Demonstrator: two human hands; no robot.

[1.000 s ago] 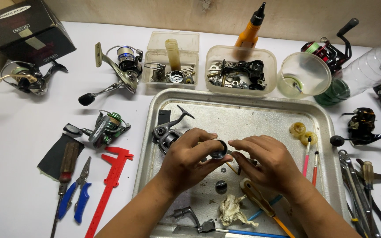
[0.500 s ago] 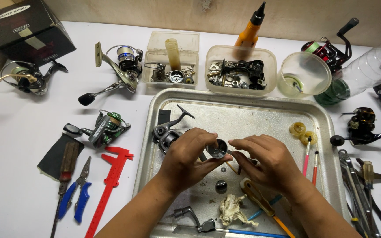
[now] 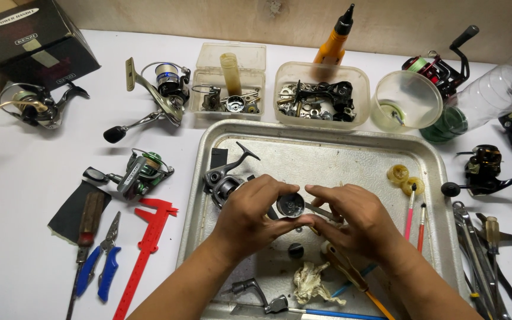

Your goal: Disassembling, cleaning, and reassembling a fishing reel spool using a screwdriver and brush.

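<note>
- Sitting between both hands over the middle of the metal tray [image 3: 434, 155], a small round metal spool cup [image 3: 290, 205] shows its hollow open face up toward the camera; it is too short and round to give a clear long axis.
- The left hand [image 3: 250, 218] pinches the cup's left rim with curled fingers.
- The right hand [image 3: 357, 220] closes on its right side, fingertips meeting the left hand's under the cup.
- Just left of the left hand lies a grey reel body [image 3: 223, 181] with its foot pointing up and right.
- Below the hands: a small black knob [image 3: 296, 250], a crumpled rag [image 3: 310, 283], an orange-handled tool [image 3: 354, 278].
- Right of them: two yellow rings [image 3: 405, 179] and two red brushes [image 3: 415, 213].
- Beyond the tray on the white counter [image 3: 25, 178]: parts tubs [image 3: 321, 95], a green reel [image 3: 140, 175], red calipers [image 3: 146, 249], blue pliers [image 3: 99, 266].
</note>
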